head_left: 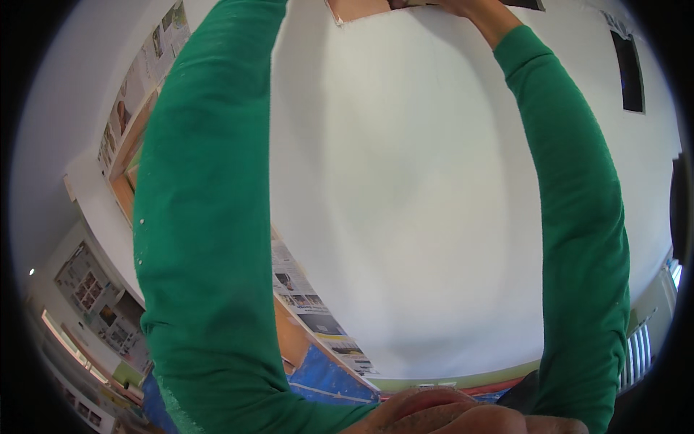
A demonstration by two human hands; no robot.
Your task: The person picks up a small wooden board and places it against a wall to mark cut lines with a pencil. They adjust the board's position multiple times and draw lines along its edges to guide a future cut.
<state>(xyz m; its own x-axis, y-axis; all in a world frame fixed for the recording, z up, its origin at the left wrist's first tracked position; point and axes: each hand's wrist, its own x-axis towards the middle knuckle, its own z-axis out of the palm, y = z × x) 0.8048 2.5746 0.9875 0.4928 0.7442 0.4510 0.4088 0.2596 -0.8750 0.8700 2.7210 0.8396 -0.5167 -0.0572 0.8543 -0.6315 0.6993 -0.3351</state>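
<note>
Ok so from my end I'm seeing a green left sleeve [206,181] with white specks [142,221], plus a matching right sleeve [582,202] with a snug cuff [523,52].

Down low there's blue sheeting [318,372], looks like it's spread over the floor, with a thin pale line [332,391] running across it. Too much is blocked to make out more, tbh.

The top edge crops the right hand [455,5] and hides the left hand, their grip unclear.
</note>
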